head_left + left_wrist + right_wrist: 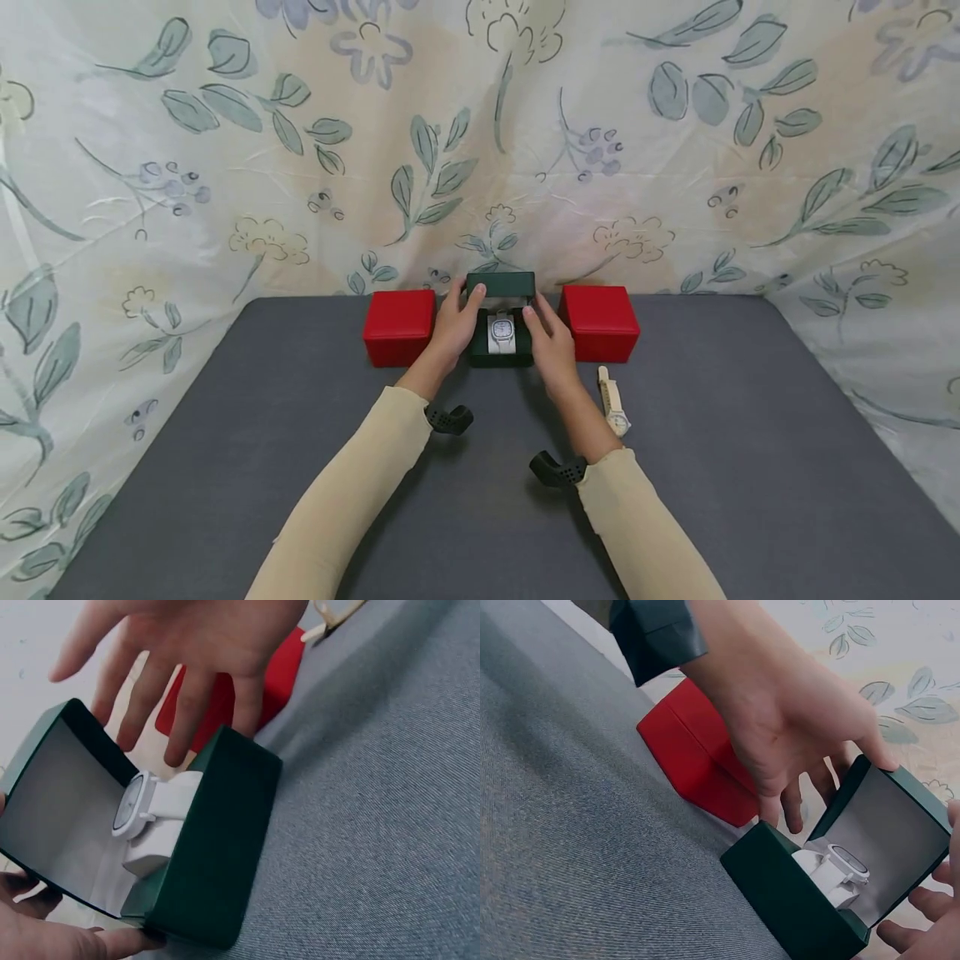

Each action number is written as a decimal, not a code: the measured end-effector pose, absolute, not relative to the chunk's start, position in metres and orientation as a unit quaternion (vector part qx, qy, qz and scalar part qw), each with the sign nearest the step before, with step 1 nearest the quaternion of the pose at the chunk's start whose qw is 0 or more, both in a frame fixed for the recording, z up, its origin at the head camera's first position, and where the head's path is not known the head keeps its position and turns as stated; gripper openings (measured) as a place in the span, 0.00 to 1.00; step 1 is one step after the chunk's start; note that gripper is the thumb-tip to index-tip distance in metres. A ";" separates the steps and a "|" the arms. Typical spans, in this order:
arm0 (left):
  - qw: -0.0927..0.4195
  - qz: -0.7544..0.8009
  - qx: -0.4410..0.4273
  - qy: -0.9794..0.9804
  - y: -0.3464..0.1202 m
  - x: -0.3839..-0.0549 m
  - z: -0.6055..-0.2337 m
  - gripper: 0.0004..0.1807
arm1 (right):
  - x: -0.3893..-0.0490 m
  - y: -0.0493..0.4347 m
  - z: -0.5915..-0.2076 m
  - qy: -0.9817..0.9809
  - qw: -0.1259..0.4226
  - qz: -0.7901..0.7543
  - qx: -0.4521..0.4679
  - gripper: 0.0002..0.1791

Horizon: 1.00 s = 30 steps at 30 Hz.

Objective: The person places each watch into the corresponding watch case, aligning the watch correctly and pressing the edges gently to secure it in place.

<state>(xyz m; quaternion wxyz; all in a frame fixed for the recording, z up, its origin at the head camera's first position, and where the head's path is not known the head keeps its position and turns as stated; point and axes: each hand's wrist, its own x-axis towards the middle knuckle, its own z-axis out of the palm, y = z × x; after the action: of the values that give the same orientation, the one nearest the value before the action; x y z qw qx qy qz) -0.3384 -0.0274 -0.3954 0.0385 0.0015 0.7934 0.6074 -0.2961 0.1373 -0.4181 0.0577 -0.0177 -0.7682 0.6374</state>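
A dark green watch box (500,361) stands with its lid (501,284) raised. Inside it, a white wristwatch (502,331) is wrapped round a white cushion (814,862). My left hand (452,325) holds the box at its left side, the thumb on the edge of the lid and the other fingers partly hidden behind. My right hand (553,346) is at the right side of the box; the left wrist view shows its fingers (191,712) spread and fairly straight beside it. A second watch (613,404) with a cream strap lies on the table near my right forearm.
Closed red boxes stand to the left (400,327) and right (598,323) of the green one, close to both hands. Everything sits near the back edge of the grey table (300,400). Behind it hangs a floral cloth (337,192).
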 end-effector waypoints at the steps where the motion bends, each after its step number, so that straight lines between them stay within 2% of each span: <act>1: 0.039 0.607 0.003 0.793 -0.028 -0.338 -0.396 0.38 | -0.296 0.138 -0.418 -0.766 0.060 0.640 -0.022 0.32; 10: 0.046 0.599 0.008 0.799 -0.032 -0.332 -0.401 0.37 | -0.295 0.139 -0.419 -0.758 0.072 0.646 -0.053 0.31; 19: 0.039 0.623 0.021 0.781 -0.032 -0.324 -0.407 0.33 | -0.293 0.139 -0.419 -0.755 0.085 0.647 -0.067 0.22; 30: 0.045 0.638 0.019 0.768 -0.032 -0.316 -0.414 0.31 | -0.294 0.137 -0.421 -0.776 0.087 0.619 -0.087 0.24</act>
<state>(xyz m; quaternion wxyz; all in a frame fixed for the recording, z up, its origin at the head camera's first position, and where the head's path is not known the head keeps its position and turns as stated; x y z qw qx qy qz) -0.3162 -0.0322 -0.4145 0.0449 0.0191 0.7682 0.6383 -0.2938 0.1368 -0.4211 0.0870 -0.0875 -0.7759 0.6187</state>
